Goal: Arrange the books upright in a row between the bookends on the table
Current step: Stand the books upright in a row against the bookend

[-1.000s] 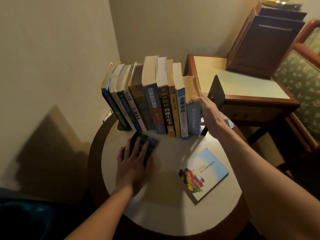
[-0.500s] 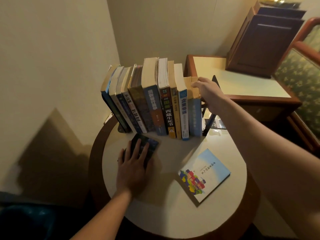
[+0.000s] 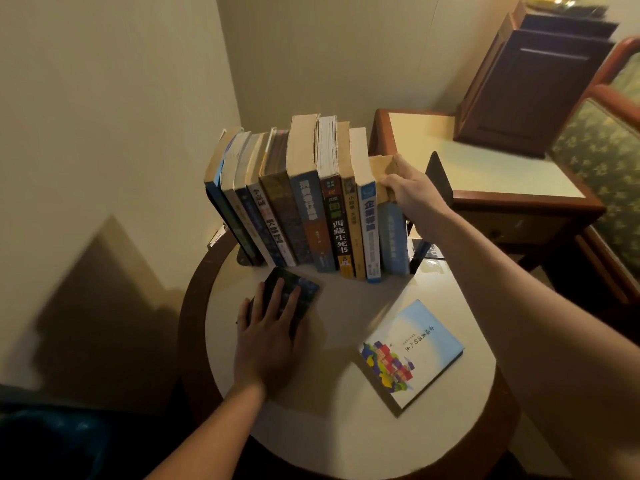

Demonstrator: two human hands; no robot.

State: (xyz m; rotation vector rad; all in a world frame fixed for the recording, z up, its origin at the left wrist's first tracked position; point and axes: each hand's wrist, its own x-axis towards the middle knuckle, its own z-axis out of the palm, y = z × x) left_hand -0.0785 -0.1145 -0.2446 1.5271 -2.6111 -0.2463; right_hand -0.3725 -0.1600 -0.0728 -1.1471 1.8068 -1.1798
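Tabletop — right hand on end book

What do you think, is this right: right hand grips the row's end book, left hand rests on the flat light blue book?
No. The head view shows the left hand on the dark book; the flat light blue book lies untouched. The right hand grips the row's end book.

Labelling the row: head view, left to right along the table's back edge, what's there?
left bookend → row of upright books → pale blue book with right hand gripping its top → right bookend → wooden side table
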